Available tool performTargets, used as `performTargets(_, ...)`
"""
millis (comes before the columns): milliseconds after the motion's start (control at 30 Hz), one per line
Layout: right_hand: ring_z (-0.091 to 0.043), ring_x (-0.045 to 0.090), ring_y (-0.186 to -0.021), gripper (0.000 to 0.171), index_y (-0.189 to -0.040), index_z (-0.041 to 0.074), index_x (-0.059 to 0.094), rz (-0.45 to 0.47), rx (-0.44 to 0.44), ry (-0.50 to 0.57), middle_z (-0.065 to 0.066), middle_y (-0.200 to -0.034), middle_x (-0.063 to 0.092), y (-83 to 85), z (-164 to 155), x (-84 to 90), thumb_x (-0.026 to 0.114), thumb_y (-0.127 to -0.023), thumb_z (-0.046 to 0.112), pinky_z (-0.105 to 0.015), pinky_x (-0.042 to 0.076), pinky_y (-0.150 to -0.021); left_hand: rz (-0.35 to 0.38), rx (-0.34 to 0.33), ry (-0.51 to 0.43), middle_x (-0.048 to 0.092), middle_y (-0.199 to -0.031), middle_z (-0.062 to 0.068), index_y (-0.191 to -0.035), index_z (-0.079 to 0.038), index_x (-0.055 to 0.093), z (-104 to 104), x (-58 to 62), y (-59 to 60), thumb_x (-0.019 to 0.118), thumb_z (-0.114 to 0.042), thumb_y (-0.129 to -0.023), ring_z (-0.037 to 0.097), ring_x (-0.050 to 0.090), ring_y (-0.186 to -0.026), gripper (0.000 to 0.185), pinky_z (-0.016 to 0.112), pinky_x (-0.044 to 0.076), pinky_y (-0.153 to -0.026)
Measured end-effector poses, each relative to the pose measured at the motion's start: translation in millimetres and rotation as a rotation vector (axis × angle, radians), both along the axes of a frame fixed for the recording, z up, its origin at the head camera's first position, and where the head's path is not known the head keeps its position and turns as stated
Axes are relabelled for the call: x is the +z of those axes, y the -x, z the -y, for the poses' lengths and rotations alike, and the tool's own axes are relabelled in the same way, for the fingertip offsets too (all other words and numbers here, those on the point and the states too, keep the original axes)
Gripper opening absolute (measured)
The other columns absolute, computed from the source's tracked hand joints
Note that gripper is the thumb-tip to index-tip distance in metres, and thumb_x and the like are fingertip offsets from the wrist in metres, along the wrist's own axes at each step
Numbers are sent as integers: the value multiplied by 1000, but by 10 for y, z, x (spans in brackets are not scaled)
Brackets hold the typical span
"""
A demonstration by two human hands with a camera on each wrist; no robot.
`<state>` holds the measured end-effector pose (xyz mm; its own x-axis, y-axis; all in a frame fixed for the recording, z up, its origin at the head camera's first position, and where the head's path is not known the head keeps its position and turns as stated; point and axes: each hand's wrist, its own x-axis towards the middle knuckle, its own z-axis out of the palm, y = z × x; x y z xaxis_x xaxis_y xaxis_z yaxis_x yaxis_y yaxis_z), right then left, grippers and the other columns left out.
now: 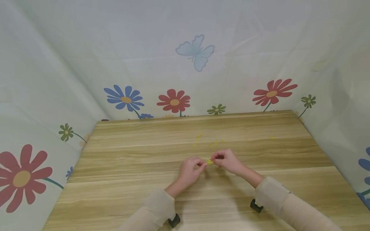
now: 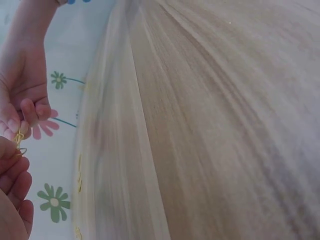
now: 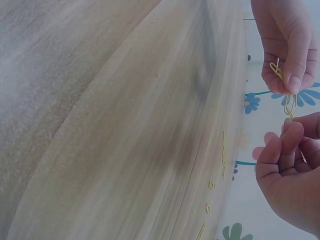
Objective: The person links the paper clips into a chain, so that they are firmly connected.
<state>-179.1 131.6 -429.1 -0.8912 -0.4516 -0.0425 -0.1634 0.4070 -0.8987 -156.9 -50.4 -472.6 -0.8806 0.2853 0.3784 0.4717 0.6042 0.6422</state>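
Note:
My left hand point(image 1: 189, 170) and right hand point(image 1: 229, 162) meet above the middle of the wooden table. Between their fingertips is a small bunch of yellow paper clips point(image 1: 209, 162). In the right wrist view, the left thumb and fingers pinch one part, with a paper clip point(image 3: 276, 71) jutting out beside the thumb. Below it, the right thumb and forefinger pinch the lower end of another paper clip point(image 3: 290, 106). The clips appear linked, though the fingers partly cover them. The left wrist view shows the yellow wire point(image 2: 20, 142) between both hands.
Loose yellow paper clips lie beyond the hands: some at the left point(image 1: 195, 145), others in the middle point(image 1: 216, 142). A single clip point(image 1: 272, 138) lies far right on the wooden table point(image 1: 130, 179). A flower-printed cloth point(image 1: 231, 73) encloses the back and sides.

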Motion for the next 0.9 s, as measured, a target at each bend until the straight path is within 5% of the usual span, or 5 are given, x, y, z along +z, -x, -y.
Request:
performTargets(233,-14,52,-59,11,-86,-4,63,-14,-7,-13,-18,-82,63,50,-18,-116,56,-82,3,-21,45,-52,-65,22,4,66,-74,-2,-75,-10,67,-7,-23,0,64,-21,-80,9,60,-70,12,20,46,-65)
performTargets(900,-16,51,-59,11,-85,-5,62,9,-4,-21,-23,-81,61,67,-3,-101,56,-81,2,-22,43,-50,-205,78,77,66,-71,-4,-71,-12,67,-25,-1,-22,66,-20,-77,9,61,-68,9,21,47,-63)
